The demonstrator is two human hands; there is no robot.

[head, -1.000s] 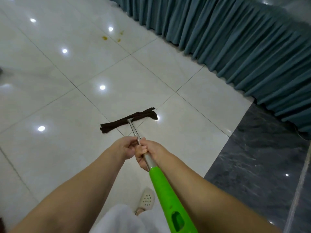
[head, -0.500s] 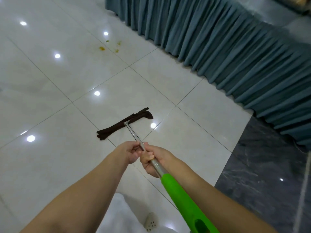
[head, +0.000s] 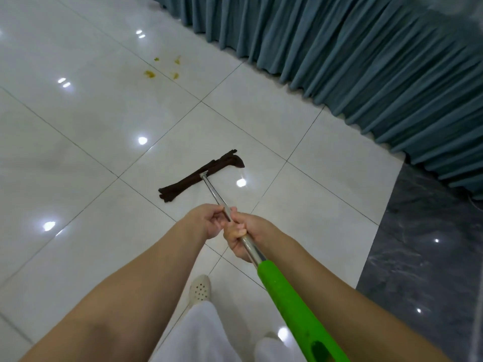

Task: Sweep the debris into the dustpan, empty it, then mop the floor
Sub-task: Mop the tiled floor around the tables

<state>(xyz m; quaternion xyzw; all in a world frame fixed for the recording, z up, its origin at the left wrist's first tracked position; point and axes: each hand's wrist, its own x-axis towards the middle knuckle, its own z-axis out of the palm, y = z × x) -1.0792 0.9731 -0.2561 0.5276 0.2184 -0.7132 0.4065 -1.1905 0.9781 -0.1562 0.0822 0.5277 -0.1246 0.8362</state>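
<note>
1. Yellow stains [head: 162, 67] far left on floor [head: 78, 126], well ahead of mop [head: 201, 173].
2. Left hand [head: 206, 220] curled round metal pole, steering.
3. Right hand [head: 241, 237] gripping just behind, above green handle [head: 292, 304], for pushing force.
4. Curtain [head: 366, 61] bordering right.

you're pushing the mop head [head: 200, 176] forward across the white tiles, so it's closing in on the yellow spots [head: 163, 70], which are looming larger and nearer than a second ago. the dark cloth is swinging round, its right end angling further away from you. your view is tipping down and drifting left, bringing your pale shoe [head: 200, 288] forward into sight under the green grip [head: 292, 307], while the teal curtain [head: 366, 61] is sliding toward the right.
</note>
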